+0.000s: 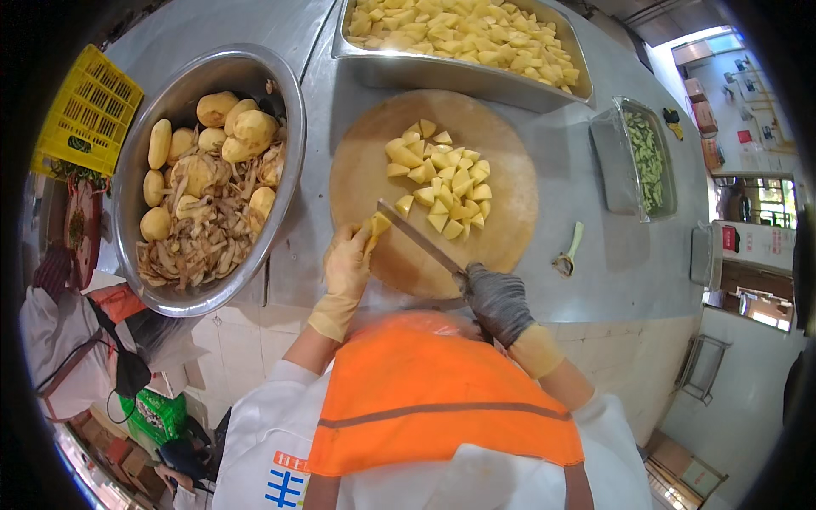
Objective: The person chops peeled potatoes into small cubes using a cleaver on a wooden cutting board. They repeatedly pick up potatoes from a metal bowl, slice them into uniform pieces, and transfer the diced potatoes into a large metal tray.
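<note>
My left hand, in a pale yellow rubber glove, pinches a piece of peeled potato over the left front rim of a round wooden cutting board. In my right hand, with a grey knit glove over a yellow one, is the handle of a knife. The blade slants up and left, its tip beside the held piece. Cut potato chunks lie spread on the board. A large oval metal basin at the left holds peeled potatoes and a heap of peelings.
Behind the board stands a deep steel pan full of potato chunks. On the right are a steel container of chopped green vegetable and a green stalk. A yellow crate is beyond the basin; people are at the lower left.
</note>
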Available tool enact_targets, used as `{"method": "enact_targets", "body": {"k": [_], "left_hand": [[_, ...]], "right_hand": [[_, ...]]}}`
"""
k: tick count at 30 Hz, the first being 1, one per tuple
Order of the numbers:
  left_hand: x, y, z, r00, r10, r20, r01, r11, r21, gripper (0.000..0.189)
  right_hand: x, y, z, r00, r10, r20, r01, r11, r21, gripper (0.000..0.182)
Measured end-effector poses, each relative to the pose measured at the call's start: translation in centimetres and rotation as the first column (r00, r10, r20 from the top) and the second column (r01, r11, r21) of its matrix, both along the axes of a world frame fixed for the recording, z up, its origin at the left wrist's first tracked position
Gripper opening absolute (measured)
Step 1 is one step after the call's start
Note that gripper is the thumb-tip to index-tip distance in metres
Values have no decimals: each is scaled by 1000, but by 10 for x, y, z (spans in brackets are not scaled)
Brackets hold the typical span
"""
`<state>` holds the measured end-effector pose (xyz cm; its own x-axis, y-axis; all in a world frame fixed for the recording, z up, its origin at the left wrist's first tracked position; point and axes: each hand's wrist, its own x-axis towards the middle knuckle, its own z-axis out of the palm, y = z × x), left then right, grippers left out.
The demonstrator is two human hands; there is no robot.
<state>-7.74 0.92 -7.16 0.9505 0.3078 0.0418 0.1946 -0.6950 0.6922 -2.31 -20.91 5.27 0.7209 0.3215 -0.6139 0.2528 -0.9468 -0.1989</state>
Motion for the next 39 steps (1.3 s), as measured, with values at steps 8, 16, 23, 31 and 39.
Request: {"method": "enact_targets", "body": {"k": [8, 16, 23, 31, 39], "left_hand": [[1, -9, -5, 988, 124, 89, -111, 985, -134, 21], [-5, -22, -6, 972, 192, 138, -160, 964, -214, 22], [2, -14, -21, 973, 143, 181, -103, 971, -217, 18], [57, -49, 1, 985, -127, 112, 141, 982, -122, 64], [98, -94, 17, 959, -281, 21, 271, 941, 203, 81]], "right_hand": [[0, -12, -72, 983, -98, 155, 57, 966, 253, 30], [-12, -3, -27, 999, -44, -3, 44, 995, 90, 33], [3, -12, -65, 943, -285, -172, 328, 880, 344, 32], [6, -85, -22, 499, -735, -460, 840, 278, 466, 30], [22, -74, -96, 457, -670, -586, 849, 130, 513, 29]]}}
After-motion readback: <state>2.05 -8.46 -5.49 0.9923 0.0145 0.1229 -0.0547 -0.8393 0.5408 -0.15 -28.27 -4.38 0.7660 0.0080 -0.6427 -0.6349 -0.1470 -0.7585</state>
